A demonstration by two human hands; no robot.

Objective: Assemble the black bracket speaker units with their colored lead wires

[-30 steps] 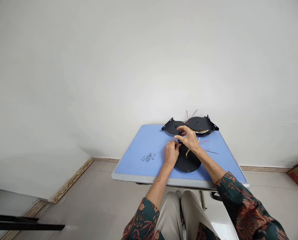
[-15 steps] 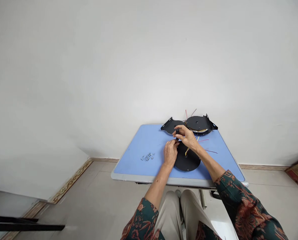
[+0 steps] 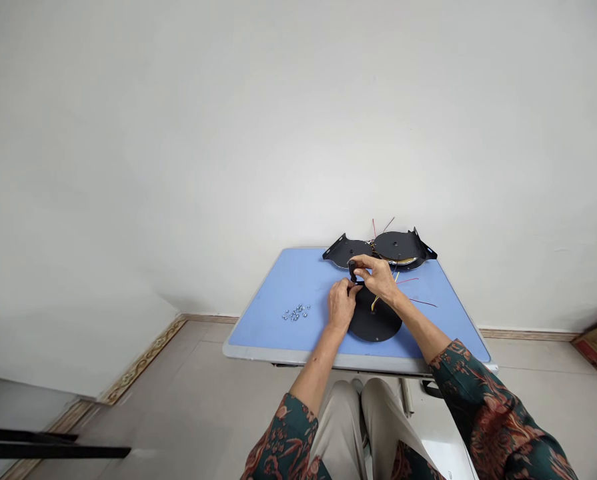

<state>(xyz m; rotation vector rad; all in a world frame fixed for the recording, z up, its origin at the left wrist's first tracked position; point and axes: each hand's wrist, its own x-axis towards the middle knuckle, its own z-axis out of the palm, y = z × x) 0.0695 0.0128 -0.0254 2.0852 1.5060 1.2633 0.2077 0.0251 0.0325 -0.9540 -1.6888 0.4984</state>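
Tool handle (image 3: 352, 269), dark, stands tilted at the far left edge of the black disc (image 3: 377, 325), pinched between thumb and fingers of the right hand (image 3: 379, 277). Against a second ago, the handle sits slightly farther left, its top leaning left; judged a small adjustment, with work remaining at that same edge. Left hand (image 3: 341, 307) is bunched there; what it pinches cannot be told. Disc lies on the blue table (image 3: 268, 293), wires (image 3: 375, 304) at its middle, small metal pieces (image 3: 297, 313) apart to the left
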